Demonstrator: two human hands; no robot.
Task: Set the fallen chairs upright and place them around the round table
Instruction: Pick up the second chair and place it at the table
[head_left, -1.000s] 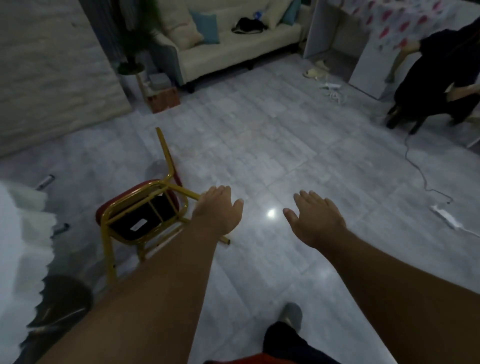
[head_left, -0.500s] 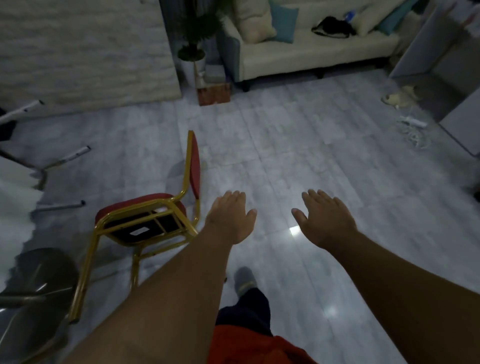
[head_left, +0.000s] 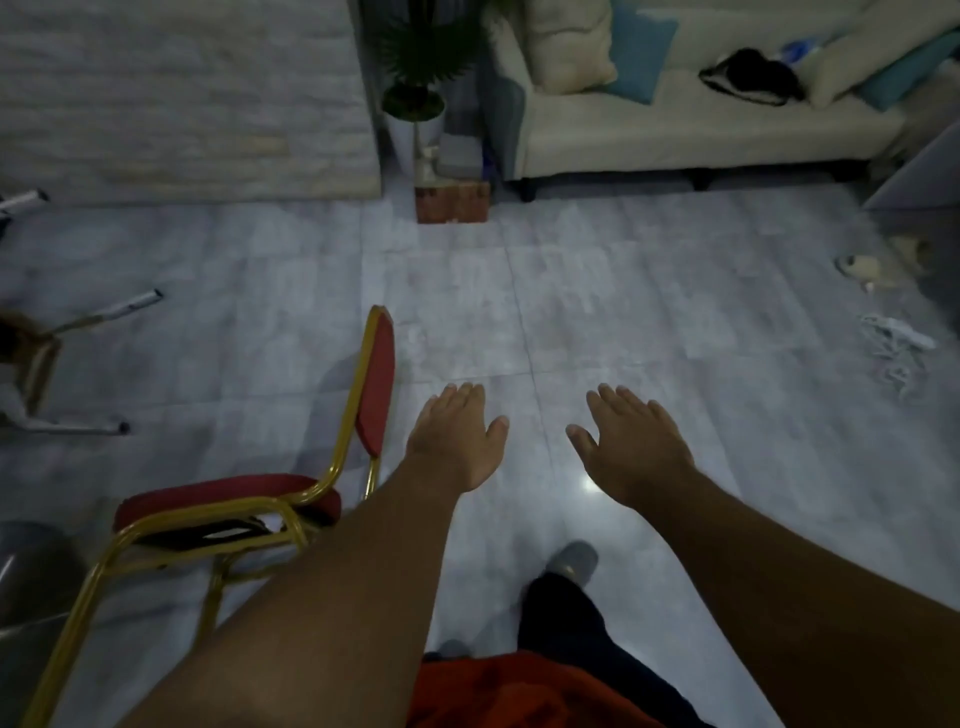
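Left hand (head_left: 457, 439): held out palm down over the floor (head_left: 649, 322), fingers straight and close together, thumb apart, grasping nothing and touching nothing; it hangs just beside the backrest of the red chair without contact. Right hand (head_left: 631, 447): likewise released, palm down, fingers extended and slightly spread, empty, over bare tile. Red chair (head_left: 228, 501): one, gold metal frame with red padded seat and back, lying fallen on the floor toward its near left part, the underside of the seat and the legs turned toward the camera, the backrest reaching away toward the middle of the floor. A pale label shows under the seat; its writing cannot be read. Second chair (head_left: 62, 364): one, only partly in view at the floor's left edge, pale metal legs sticking out sideways; its full form cannot be made out. Sofa (head_left: 675, 124): one, cream, along the far edge of the floor, bearing several cushions, cream and teal, and one dark bag (head_left: 748, 78). Potted plant (head_left: 415, 98): one, in a white pot, left of the sofa, with a small brown box (head_left: 452, 202) in front of it. One foot in a grey shoe (head_left: 571, 558) stands on the tile between the two forearms. Loose white cable (head_left: 898, 348) lies near the floor's right edge.
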